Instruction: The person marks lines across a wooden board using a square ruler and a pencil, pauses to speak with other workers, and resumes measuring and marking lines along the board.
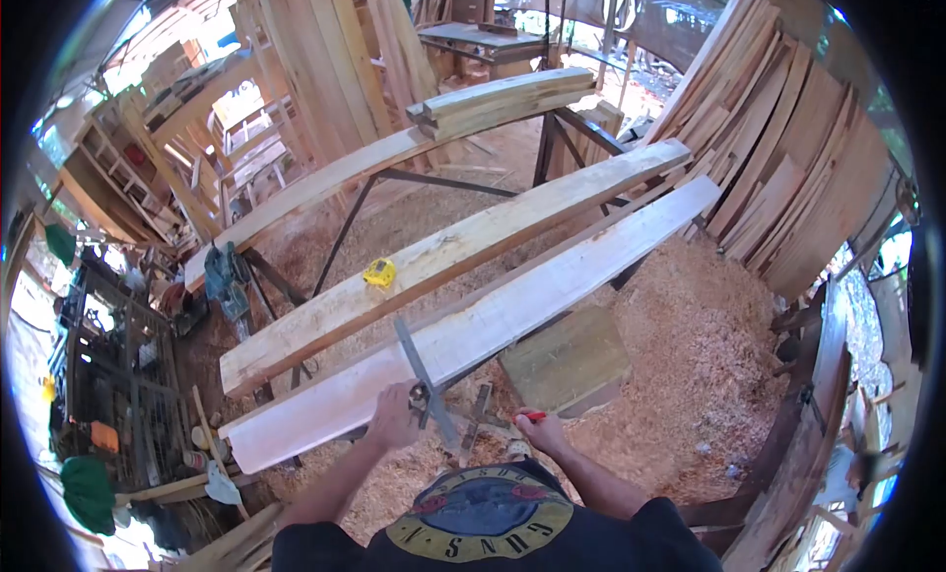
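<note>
A long pale beam (512, 301) lies in front of me, its near end at the left. Across it rests a combination square (408, 350), with its blade over the beam's top face and its head at the near edge. My left hand (396, 417) is closed around the square's head; some fingers are hidden. My right hand (544, 434) pinches a red pencil (533, 415), apart from the beam and near my body. A second beam (493, 229) lies just behind, with a yellow tape measure (378, 273) on top of it.
Metal stands carry the beams. A third timber (296, 201) lies farther back, and a wood block (567, 360) sits on the shavings (700, 345). Boards (788, 148) lean at the right. A teal power tool (229, 281) is at the left.
</note>
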{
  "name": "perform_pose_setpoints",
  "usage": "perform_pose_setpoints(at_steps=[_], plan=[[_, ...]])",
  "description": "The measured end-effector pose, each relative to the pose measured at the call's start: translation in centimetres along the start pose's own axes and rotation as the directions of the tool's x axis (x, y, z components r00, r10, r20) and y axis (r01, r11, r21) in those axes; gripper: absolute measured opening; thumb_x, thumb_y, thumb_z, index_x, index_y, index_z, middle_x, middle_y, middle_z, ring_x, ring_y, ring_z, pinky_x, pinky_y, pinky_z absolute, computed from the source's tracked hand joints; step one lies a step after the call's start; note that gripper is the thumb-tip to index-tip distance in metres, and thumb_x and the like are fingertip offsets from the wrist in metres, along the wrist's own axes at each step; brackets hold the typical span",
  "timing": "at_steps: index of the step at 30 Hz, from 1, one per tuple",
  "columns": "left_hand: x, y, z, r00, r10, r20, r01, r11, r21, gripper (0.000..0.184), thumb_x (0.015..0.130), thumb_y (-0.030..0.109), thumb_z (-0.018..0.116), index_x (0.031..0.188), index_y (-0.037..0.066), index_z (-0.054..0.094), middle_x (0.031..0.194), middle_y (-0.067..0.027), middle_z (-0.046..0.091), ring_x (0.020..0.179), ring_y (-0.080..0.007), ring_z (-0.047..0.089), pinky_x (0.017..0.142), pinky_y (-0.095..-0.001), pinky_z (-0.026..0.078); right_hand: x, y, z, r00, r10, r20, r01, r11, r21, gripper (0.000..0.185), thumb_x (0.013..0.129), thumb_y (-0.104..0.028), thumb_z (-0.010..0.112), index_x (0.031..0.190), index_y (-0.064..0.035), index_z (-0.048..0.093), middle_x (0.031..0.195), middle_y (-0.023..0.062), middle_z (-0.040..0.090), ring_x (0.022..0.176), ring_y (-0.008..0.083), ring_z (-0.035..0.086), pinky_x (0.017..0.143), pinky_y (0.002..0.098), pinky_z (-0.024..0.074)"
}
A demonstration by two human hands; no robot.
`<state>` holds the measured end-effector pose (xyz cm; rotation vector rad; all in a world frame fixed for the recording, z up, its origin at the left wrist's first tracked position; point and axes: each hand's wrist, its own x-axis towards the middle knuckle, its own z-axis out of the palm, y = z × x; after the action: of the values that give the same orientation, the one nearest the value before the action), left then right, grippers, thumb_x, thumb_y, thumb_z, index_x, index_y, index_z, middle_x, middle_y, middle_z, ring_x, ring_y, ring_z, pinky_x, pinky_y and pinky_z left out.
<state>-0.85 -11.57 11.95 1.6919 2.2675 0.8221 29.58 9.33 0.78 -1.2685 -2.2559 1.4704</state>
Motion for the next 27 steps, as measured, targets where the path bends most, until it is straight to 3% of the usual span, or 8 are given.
perform_pose_setpoints(at_steps=[3,6,8,12,14,18,24,27], plan=[[-0.9,-4.7,2.8,0.995,-0.079,0.063,0.076,0.996,0.049,0.063,0.078,0.010,0.065,0.139,0.002,0.051,0.122,-0.0267,0.060,0.118,-0.0480,0.056,0.102,-0.0579,0.043,0.4,2.3,1.0,1.000,-0.016,0.009,0.017,0.998,-0.056,0.036,0.100,-0.041,0.069,0.123,-0.0152,0.079,0.101,0.0140,0.081,0.098,0.0284,0.078,0.085,0.0419,0.0593],[-1.9,-8.0,5.1,0.972,-0.185,0.142,0.163,0.975,0.152,0.058,0.080,0.016,0.064,0.135,0.003,0.054,0.124,-0.0242,0.060,0.122,-0.0457,0.055,0.105,-0.0557,0.042,-0.9,2.2,1.0,1.000,-0.014,0.012,0.012,0.991,0.137,0.033,0.102,-0.036,0.067,0.121,-0.0104,0.078,0.097,0.0099,0.080,0.092,0.0220,0.076,0.084,0.0379,0.0588],[-2.1,-8.3,5.2,0.992,-0.087,0.087,0.081,0.994,0.078,0.055,0.080,0.013,0.063,0.133,0.004,0.055,0.123,-0.0231,0.059,0.121,-0.0452,0.055,0.104,-0.0564,0.042,-0.9,2.8,0.9,1.000,0.005,0.030,-0.011,0.975,0.223,0.031,0.103,-0.028,0.068,0.122,-0.0058,0.077,0.097,0.0070,0.080,0.090,0.0172,0.074,0.082,0.0350,0.0580],[-2.0,-7.9,5.5,0.995,-0.068,0.080,0.061,0.995,0.084,0.051,0.079,0.008,0.065,0.129,0.005,0.057,0.124,-0.0206,0.057,0.121,-0.0434,0.054,0.102,-0.0557,0.042,-1.3,3.7,1.0,0.995,0.089,0.053,-0.101,0.937,0.334,0.031,0.103,-0.023,0.069,0.124,-0.0015,0.076,0.097,0.0074,0.080,0.085,0.0134,0.072,0.079,0.0317,0.0574],[-1.9,-7.7,5.7,0.996,-0.057,0.068,0.051,0.995,0.086,0.048,0.078,0.006,0.066,0.126,0.006,0.058,0.125,-0.0185,0.057,0.121,-0.0417,0.054,0.101,-0.0554,0.043,-1.6,3.9,1.1,0.995,0.082,0.061,-0.097,0.948,0.305,0.032,0.106,-0.022,0.068,0.128,0.0010,0.074,0.099,0.0062,0.078,0.083,0.0121,0.069,0.075,0.0296,0.0581],[-0.7,-5.0,3.8,0.966,-0.181,0.184,0.139,0.966,0.218,0.047,0.079,0.013,0.079,0.123,0.008,0.063,0.122,-0.0151,0.057,0.122,-0.0379,0.055,0.103,-0.0516,0.043,-1.9,4.7,1.5,0.993,0.097,0.061,-0.109,0.963,0.248,0.034,0.107,-0.024,0.067,0.130,-0.0007,0.072,0.101,0.0068,0.077,0.086,0.0122,0.070,0.077,0.0299,0.0580],[-0.1,-5.5,4.8,0.983,-0.080,0.165,0.049,0.982,0.184,0.056,0.078,0.019,0.088,0.127,0.009,0.064,0.121,-0.0123,0.059,0.121,-0.0357,0.055,0.102,-0.0486,0.045,-1.5,3.2,1.2,0.990,0.115,0.083,-0.127,0.978,0.163,0.034,0.107,-0.024,0.066,0.131,-0.0016,0.072,0.100,0.0056,0.076,0.085,0.0121,0.069,0.077,0.0298,0.0572],[0.1,-5.3,5.1,0.982,-0.067,0.178,0.041,0.989,0.144,0.055,0.079,0.019,0.087,0.128,0.008,0.064,0.123,-0.0128,0.059,0.122,-0.0360,0.055,0.103,-0.0486,0.045,-0.8,3.9,1.7,0.995,0.088,0.057,-0.098,0.974,0.205,0.034,0.103,-0.031,0.068,0.124,-0.0053,0.076,0.099,0.0109,0.081,0.091,0.0183,0.078,0.082,0.0344,0.0601]])
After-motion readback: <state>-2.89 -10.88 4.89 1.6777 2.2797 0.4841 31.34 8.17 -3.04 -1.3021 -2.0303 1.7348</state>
